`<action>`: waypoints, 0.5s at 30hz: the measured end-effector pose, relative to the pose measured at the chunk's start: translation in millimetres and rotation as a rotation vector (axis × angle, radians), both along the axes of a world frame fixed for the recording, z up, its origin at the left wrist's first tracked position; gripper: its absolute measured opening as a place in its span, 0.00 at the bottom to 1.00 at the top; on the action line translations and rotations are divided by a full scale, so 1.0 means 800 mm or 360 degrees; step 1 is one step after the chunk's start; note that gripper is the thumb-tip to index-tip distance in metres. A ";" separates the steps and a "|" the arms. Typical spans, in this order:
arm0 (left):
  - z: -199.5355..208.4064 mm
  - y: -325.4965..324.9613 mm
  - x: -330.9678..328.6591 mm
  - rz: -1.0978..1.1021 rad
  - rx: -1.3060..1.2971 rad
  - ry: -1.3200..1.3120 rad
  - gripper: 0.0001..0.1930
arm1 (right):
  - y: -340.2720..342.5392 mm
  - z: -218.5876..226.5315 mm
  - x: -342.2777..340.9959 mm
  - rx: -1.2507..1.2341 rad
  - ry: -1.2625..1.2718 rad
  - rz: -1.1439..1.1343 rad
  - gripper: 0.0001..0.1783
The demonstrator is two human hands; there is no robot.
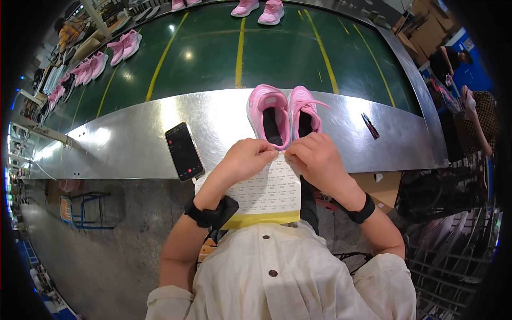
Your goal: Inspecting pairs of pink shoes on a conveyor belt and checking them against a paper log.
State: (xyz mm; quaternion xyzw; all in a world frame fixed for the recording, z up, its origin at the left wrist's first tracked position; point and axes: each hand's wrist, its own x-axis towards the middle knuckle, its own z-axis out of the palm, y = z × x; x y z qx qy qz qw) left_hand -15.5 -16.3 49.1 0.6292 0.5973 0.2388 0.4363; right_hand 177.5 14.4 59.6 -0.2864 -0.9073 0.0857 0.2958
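Cream shirt (268,256) lies behind left hand (249,156) and right hand (316,156), both pinching a label sheet (272,189) at its upper edge; likely light, flimsy, best edge-held.

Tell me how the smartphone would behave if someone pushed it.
The smartphone would probably slide rather than roll, being a flat slab on a smooth, shiny metal ledge. Pushed toward the person, it might drop, since its lower end sits by the near edge. Its glossy screen looks likely breakable.

Both hands (246,160) touch a white label sheet (271,193) beside pink sneakers (255,109).
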 end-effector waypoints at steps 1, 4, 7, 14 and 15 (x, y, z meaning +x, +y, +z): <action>0.000 -0.001 -0.003 -0.0019 0.0074 0.0060 0.10 | 0.004 0.001 -0.002 -0.0087 0.0002 -0.0051 0.04; 0.003 -0.010 -0.011 -0.0069 0.0128 0.0423 0.07 | 0.030 0.008 -0.005 -0.0901 0.0319 -0.0363 0.03; -0.007 -0.019 -0.007 -0.0198 0.0652 0.0358 0.05 | 0.056 0.009 -0.022 -0.0901 -0.0037 -0.0385 0.06; -0.029 -0.005 0.002 -0.0386 0.0845 0.0929 0.03 | 0.097 -0.035 -0.081 -0.1028 -0.0722 -0.0391 0.06; -0.031 -0.005 0.001 -0.0404 0.0848 0.0923 0.03 | 0.097 -0.037 -0.084 -0.1035 -0.0717 -0.0408 0.06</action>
